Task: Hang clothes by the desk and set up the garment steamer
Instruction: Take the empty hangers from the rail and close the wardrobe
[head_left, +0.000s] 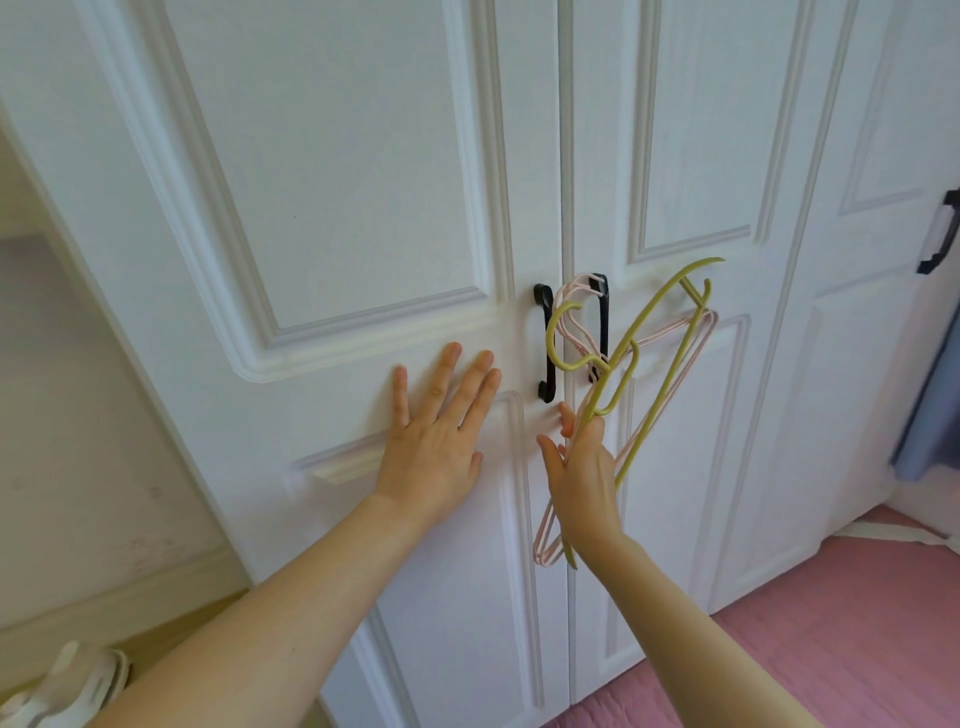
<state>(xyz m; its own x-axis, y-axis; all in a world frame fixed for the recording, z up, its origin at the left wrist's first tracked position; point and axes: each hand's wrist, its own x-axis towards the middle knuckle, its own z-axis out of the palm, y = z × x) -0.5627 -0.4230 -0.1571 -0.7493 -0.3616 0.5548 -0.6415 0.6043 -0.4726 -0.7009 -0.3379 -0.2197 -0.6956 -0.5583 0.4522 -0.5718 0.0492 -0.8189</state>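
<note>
Two white panelled wardrobe doors (363, 208) are filling most of the view, meeting at a centre seam, with a third door (857, 364) standing to the right. Three black handles are showing: one (544, 343) on the left door, one (600, 322) on the right door, one (940, 234) at the far right edge. Two hands are reaching in. The left hand (436, 436) is pressing flat on the left door, fingers (470, 387) straight and spread, holding nothing. The right hand (584, 478) is gripping a bunch of hangers: one olive-green hanger (670, 338) and at least two pale pink hangers (675, 332), their hooks lying by the middle handle.
</note>
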